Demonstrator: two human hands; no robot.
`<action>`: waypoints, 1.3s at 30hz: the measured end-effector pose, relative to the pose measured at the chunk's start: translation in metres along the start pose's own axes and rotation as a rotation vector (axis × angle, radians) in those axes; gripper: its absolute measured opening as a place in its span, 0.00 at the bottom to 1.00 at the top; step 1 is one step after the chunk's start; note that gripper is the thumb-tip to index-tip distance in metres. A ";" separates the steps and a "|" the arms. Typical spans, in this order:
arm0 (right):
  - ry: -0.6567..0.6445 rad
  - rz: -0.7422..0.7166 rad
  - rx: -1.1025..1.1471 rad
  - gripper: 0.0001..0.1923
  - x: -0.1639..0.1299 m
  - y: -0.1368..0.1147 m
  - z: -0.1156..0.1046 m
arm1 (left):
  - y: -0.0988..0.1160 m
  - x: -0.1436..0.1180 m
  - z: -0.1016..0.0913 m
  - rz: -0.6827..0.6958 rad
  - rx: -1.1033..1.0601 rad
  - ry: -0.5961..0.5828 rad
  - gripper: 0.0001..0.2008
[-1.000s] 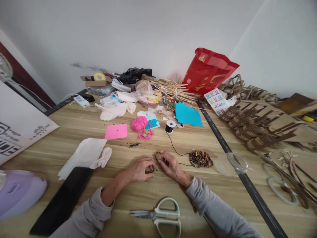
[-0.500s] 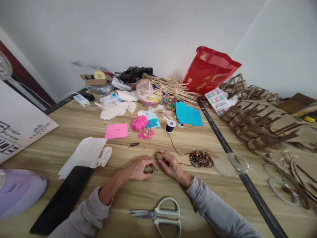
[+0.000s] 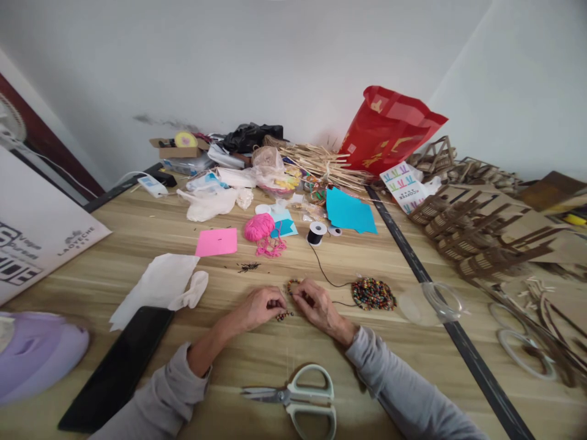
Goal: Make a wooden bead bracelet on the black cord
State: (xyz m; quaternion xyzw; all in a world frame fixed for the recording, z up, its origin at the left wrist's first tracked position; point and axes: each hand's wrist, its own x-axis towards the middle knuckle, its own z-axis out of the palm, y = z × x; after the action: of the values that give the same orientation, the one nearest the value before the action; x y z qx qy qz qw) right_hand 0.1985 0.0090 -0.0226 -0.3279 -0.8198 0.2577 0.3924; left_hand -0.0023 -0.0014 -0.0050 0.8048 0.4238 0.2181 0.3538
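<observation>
My right hand (image 3: 315,305) is closed in a pinch on a short beaded string (image 3: 290,285), whose coloured beads curve out past the fingertips. Facing it, my left hand (image 3: 260,307) has thumb and fingers drawn together just above a small cluster of beads (image 3: 285,316) on the table. What those left fingertips hold, if anything, is too small to make out. Right of my right hand lies a coiled heap of multicoloured beads (image 3: 373,294) on black cord. That cord (image 3: 324,275) runs up to a white spool of black cord (image 3: 316,233).
Scissors (image 3: 293,394) lie in front of me. A black phone-like slab (image 3: 117,370) and white tissue (image 3: 153,284) are at left. Beyond sit pink yarn (image 3: 259,227), pink paper (image 3: 216,242), black bits (image 3: 249,267) and blue sheets (image 3: 351,211). Woven baskets (image 3: 477,244) stand at right.
My left hand's fingers have drawn closer together and lifted slightly off the small bead cluster. My right hand stays nearly still with the beaded string.
</observation>
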 end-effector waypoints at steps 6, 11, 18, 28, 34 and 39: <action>0.005 -0.013 0.008 0.07 0.000 0.001 0.000 | 0.002 0.001 0.001 -0.024 0.070 -0.017 0.05; 0.012 -0.007 0.009 0.07 -0.001 0.003 0.001 | 0.003 0.001 0.002 -0.002 0.146 -0.028 0.05; 0.006 0.004 0.006 0.07 0.000 0.001 0.001 | 0.004 0.001 0.001 0.028 0.152 -0.026 0.06; 0.018 -0.001 0.004 0.06 -0.001 0.000 0.001 | -0.006 0.007 0.004 -0.104 -0.230 0.144 0.06; -0.005 -0.011 0.000 0.06 -0.001 -0.001 0.000 | -0.011 0.011 0.008 -0.131 -0.416 0.154 0.06; -0.029 -0.021 -0.007 0.08 0.000 -0.002 -0.001 | -0.016 0.011 0.010 -0.137 -0.479 0.155 0.07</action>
State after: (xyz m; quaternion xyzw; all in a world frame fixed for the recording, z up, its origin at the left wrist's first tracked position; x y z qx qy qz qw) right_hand 0.1985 0.0075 -0.0208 -0.3170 -0.8297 0.2552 0.3820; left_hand 0.0018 0.0104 -0.0225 0.6483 0.4394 0.3486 0.5148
